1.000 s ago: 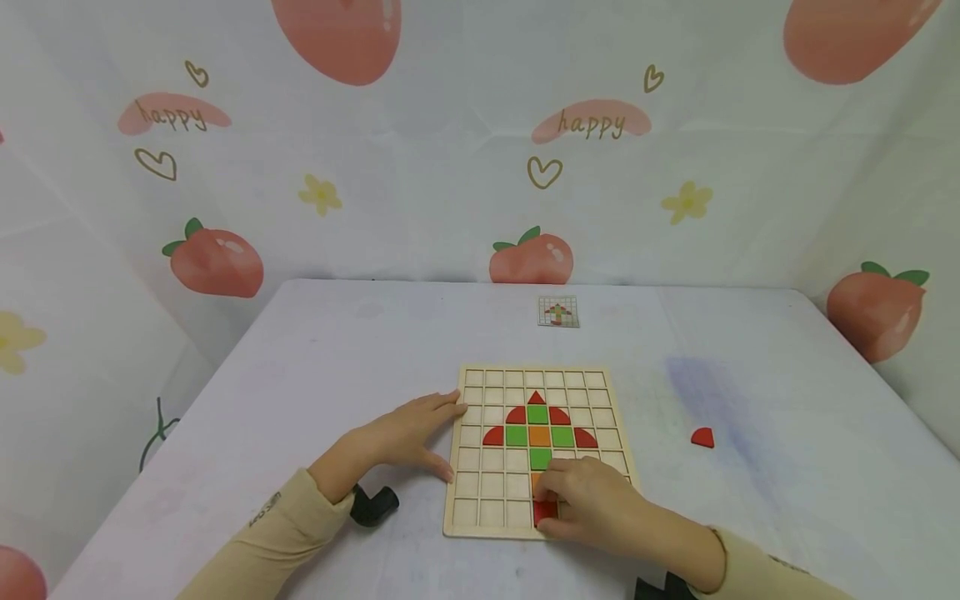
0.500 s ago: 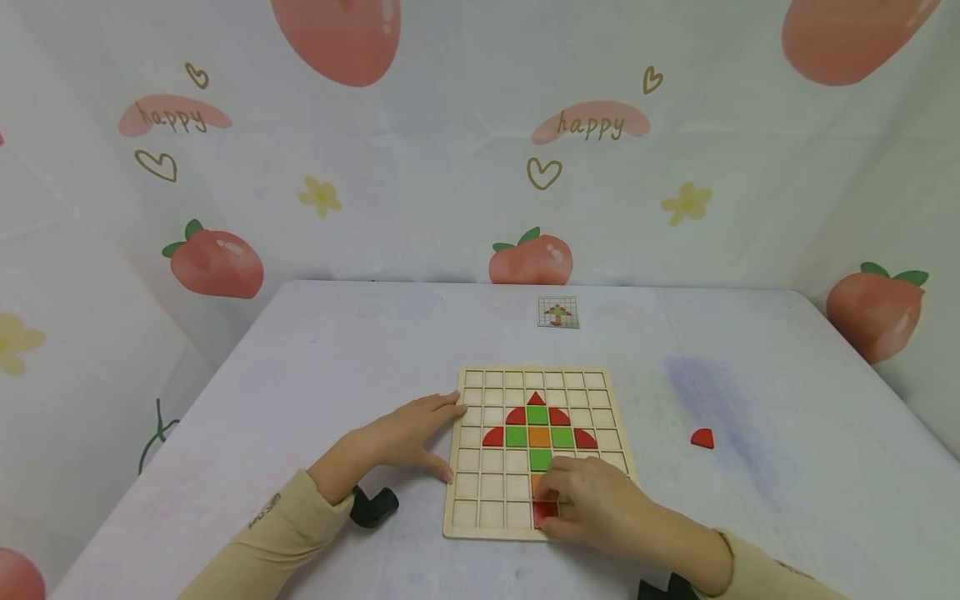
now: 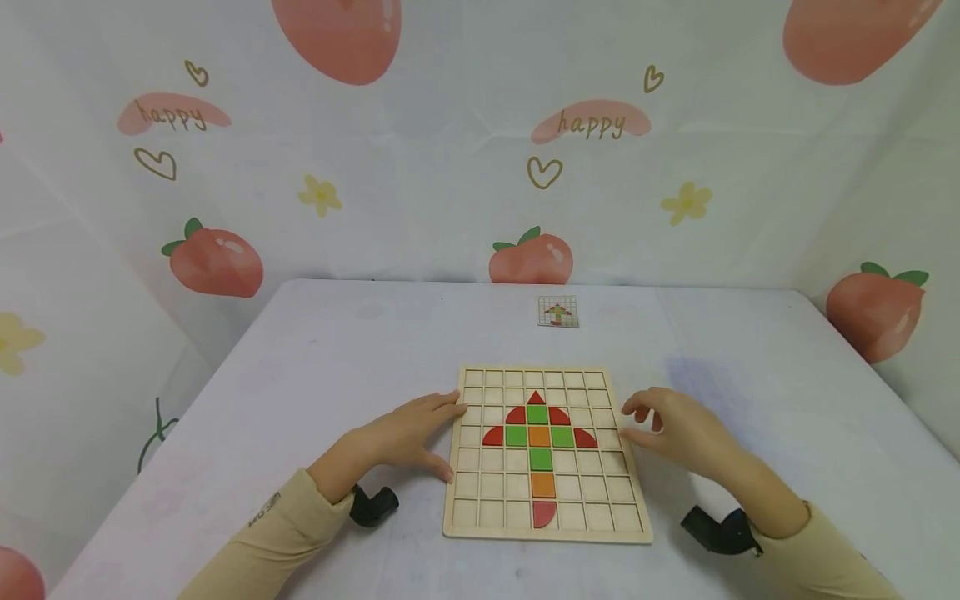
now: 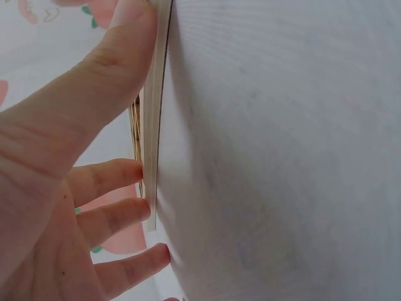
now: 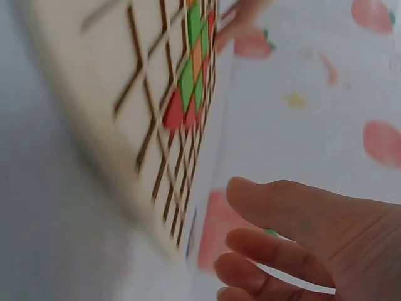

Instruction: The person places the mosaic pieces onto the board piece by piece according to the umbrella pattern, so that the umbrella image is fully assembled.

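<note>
A wooden grid board [image 3: 491,487] lies on the table with red, green and orange tiles set in its cells. They form a tree-like or plane-like shape, with a red triangle [image 3: 536,398] at the top and a red quarter-round tile [image 3: 545,514] in the bottom row. My left hand [image 3: 405,429] rests against the board's left edge, fingers extended; the left wrist view shows the thumb [image 4: 119,63] on the edge. Beside the right edge is my right hand [image 3: 686,429], fingers loosely bent and apart from the thumb. No tile shows between them in the right wrist view.
A small printed card [image 3: 558,312] with a similar coloured pattern lies behind the board. Black wrist-worn devices stick out by the left cuff [image 3: 375,506] and right cuff [image 3: 720,532]. A patterned cloth [image 3: 420,167] hangs behind the table.
My right hand has left the bottom-row red tile and moved up and right, past the board's edge. The loose red piece on the right is now hidden behind it. The left hand stays put.
</note>
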`<action>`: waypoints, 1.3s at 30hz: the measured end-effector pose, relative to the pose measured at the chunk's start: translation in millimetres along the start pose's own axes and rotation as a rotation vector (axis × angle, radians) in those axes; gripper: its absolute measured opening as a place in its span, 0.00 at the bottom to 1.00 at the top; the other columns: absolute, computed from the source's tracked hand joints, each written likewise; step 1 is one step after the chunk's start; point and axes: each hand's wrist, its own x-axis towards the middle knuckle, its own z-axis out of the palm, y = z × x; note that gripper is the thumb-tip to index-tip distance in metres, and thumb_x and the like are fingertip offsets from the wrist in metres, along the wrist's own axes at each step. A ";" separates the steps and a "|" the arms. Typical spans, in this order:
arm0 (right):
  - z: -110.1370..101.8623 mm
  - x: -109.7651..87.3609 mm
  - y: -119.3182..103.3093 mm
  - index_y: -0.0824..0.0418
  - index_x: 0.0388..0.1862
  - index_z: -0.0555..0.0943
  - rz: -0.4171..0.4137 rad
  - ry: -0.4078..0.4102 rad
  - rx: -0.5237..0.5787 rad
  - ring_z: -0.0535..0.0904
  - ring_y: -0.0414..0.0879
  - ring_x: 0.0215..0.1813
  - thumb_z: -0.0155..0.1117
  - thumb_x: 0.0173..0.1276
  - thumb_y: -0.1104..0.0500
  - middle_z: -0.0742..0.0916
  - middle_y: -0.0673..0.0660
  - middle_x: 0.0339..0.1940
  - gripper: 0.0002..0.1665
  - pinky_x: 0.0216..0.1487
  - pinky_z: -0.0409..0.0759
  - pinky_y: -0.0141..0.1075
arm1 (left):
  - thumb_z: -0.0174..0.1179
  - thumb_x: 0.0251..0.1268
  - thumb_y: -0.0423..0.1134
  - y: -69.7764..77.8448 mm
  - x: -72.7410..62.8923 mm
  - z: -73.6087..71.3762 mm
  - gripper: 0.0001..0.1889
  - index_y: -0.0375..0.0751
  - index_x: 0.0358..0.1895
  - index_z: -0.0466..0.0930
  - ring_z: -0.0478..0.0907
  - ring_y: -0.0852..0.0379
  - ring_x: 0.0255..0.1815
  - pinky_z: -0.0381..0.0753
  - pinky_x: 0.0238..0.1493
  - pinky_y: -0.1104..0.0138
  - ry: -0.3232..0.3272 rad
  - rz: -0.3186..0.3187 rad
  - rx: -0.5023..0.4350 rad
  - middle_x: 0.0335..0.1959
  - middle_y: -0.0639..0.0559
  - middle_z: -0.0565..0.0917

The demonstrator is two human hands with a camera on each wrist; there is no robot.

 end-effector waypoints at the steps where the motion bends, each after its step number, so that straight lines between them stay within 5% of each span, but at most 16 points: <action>1: -2.5 0.0 7.6 0.61 0.37 0.82 0.023 0.004 -0.011 0.71 0.40 0.29 0.70 0.55 0.55 0.82 0.51 0.30 0.13 0.24 0.68 0.28 | 0.70 0.44 0.56 0.3 -0.2 -0.2 0.49 0.37 0.70 0.59 0.54 0.41 0.74 0.57 0.73 0.50 0.000 0.000 -0.002 0.74 0.40 0.56; 8: -14.7 -5.6 52.5 0.65 0.38 0.80 0.149 -0.057 -0.014 0.73 0.43 0.30 0.70 0.55 0.52 0.82 0.57 0.32 0.19 0.26 0.70 0.33 | 0.70 0.44 0.56 0.5 0.8 0.1 0.49 0.37 0.70 0.59 0.54 0.42 0.74 0.58 0.73 0.50 -0.002 -0.005 0.009 0.74 0.40 0.56; 14: -17.5 -9.6 73.4 0.65 0.34 0.78 0.158 -0.096 -0.033 0.73 0.43 0.32 0.73 0.51 0.50 0.82 0.56 0.30 0.21 0.29 0.71 0.34 | 0.69 0.44 0.56 1.2 0.8 -0.7 0.49 0.38 0.70 0.59 0.54 0.41 0.74 0.58 0.73 0.51 -0.006 -0.014 0.015 0.74 0.40 0.56; 39: -20.7 -12.4 79.1 0.63 0.31 0.75 0.245 -0.158 -0.009 0.70 0.43 0.28 0.72 0.51 0.51 0.79 0.54 0.24 0.19 0.27 0.67 0.33 | 0.70 0.44 0.55 0.9 0.6 -0.7 0.49 0.37 0.70 0.59 0.54 0.41 0.74 0.58 0.73 0.50 -0.003 -0.001 -0.003 0.74 0.39 0.56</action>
